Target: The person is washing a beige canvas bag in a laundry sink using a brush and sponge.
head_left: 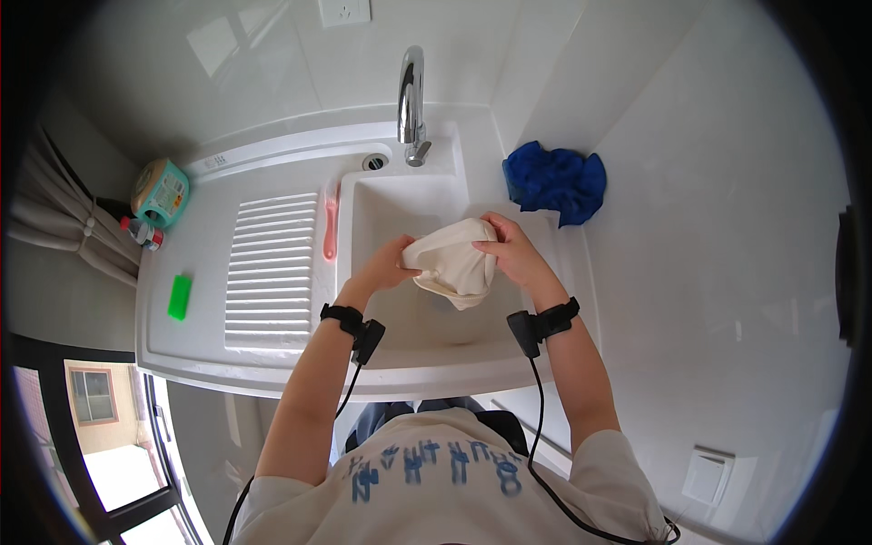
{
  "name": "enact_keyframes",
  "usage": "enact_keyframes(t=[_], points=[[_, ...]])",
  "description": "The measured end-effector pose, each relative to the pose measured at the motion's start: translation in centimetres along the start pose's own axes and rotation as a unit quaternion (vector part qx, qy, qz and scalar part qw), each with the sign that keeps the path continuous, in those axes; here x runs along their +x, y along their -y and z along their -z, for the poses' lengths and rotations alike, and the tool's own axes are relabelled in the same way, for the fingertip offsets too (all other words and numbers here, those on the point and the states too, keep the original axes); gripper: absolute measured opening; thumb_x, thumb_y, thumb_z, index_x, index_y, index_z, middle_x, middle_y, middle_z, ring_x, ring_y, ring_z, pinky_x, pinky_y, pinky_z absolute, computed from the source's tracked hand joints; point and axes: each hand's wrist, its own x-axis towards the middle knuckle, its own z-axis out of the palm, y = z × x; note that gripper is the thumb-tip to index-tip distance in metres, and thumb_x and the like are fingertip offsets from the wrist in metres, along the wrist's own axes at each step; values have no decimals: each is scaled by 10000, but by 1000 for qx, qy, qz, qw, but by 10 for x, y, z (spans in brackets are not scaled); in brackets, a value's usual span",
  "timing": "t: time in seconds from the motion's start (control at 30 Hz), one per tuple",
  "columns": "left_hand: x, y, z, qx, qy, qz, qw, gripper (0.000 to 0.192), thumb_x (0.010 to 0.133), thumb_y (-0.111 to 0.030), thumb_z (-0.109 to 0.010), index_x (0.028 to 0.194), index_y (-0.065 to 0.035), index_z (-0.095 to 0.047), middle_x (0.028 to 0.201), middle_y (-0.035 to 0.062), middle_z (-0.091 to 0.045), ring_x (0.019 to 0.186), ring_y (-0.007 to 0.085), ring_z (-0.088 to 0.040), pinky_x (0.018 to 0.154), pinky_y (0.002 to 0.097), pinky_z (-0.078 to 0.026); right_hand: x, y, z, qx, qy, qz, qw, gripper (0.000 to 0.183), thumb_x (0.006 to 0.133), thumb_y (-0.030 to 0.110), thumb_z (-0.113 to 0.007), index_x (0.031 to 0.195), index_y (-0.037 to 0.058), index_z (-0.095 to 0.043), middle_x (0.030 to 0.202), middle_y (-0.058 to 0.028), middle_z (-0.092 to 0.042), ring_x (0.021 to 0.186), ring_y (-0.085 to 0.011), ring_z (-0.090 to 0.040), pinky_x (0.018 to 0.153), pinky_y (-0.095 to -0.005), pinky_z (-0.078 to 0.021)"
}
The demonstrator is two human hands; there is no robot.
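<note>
A cream fabric pouch, with what looks like a zip along its lower edge, is held up over the white sink basin. My left hand grips its left side, thumb and fingers pinching the cloth. On the opposite side, my right hand has hold of the upper right corner. The pouch sags between both hands and hides part of the basin floor. Behind it rises a chrome faucet; no water is seen running from it.
Right of the faucet lies a crumpled blue cloth. A pink-handled brush rests between the basin and the ribbed washboard. Farther left are a green sponge, a teal detergent bottle and a small red-capped bottle.
</note>
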Motion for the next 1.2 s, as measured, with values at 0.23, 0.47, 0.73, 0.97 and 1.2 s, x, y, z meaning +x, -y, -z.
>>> enact_keyframes(t=[0.23,0.47,0.73,0.97,1.2], points=[[5,-18,32,-65,-21,25,997,324,771,31,-513,1087,-39,-495,969,76,-555,936,192,-519,832,303,-402,-9,11,43,-23,-66,-126,990,289,776,181,-673,985,33,-539,822,-11,-548,776,-95,-516,663,-268,-444],[6,-53,78,-166,67,20,984,443,671,4,-546,1112,-15,-521,1002,51,-559,970,144,-515,865,252,-389,-10,18,41,-232,-31,-61,970,386,746,220,-697,1052,42,-543,774,7,-549,718,-92,-516,609,-249,-432],[-1,-91,85,-134,24,18,991,445,712,-36,-606,1145,0,-510,1047,105,-576,992,200,-536,893,293,-406,-10,31,32,-191,-58,-15,980,339,687,94,-689,957,32,-493,842,-24,-525,759,-118,-514,639,-275,-441],[1,-91,76,75,-3,-69,995,468,711,-17,-638,1167,-65,-547,1019,123,-584,980,258,-565,883,314,-433,-9,27,17,-425,-172,156,875,342,658,11,-677,921,12,-458,870,-76,-436,784,-212,-486,714,-289,-432],[-3,-118,75,136,-114,-124,976,379,736,-73,-658,1109,-121,-612,894,61,-547,759,238,-570,786,342,-444,-8,59,-6,-421,-223,156,865,242,659,62,-703,822,9,-532,835,-103,-460,708,-254,-500,640,-316,-432]])
